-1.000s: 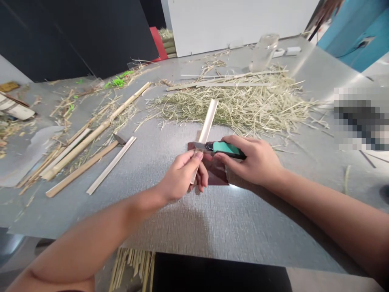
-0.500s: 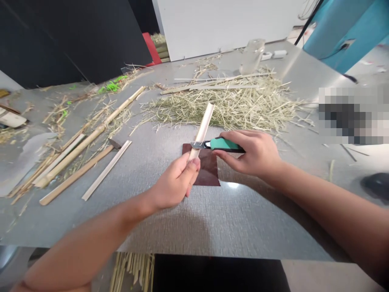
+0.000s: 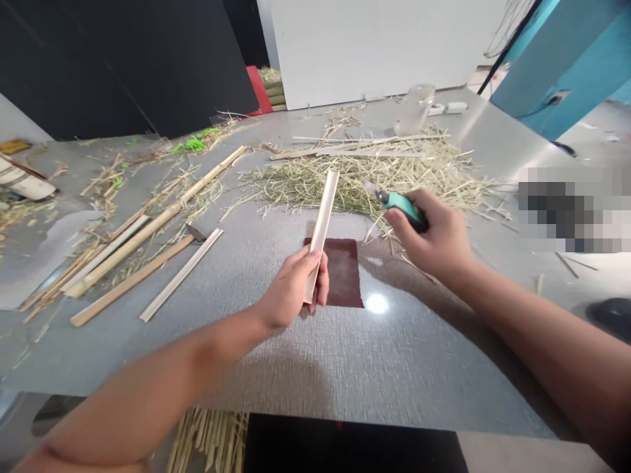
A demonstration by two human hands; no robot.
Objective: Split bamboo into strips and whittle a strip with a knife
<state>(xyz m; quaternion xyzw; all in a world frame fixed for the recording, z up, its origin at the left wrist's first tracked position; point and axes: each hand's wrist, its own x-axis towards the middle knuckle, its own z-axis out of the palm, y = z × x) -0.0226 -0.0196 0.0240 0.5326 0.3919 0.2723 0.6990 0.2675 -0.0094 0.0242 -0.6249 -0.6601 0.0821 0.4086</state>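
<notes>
My left hand is closed around the lower part of a pale split bamboo strip, its hollow face turned up and its far end pointing away from me. In my right hand is a green and black utility knife, its blade pointing left and away, apart from the strip. Beneath the strip, a dark reddish-brown square sheet, perhaps sandpaper, lies flat on the grey table.
A heap of thin shavings spreads behind my hands, near a clear jar. To the left lie a hammer, another split strip and a long bamboo pole. Cut bamboo pieces show below the table edge.
The knife has come off the strip and moved right and slightly away, with my right hand. The strip has turned so its hollow face shows more. The view has shifted slightly.
</notes>
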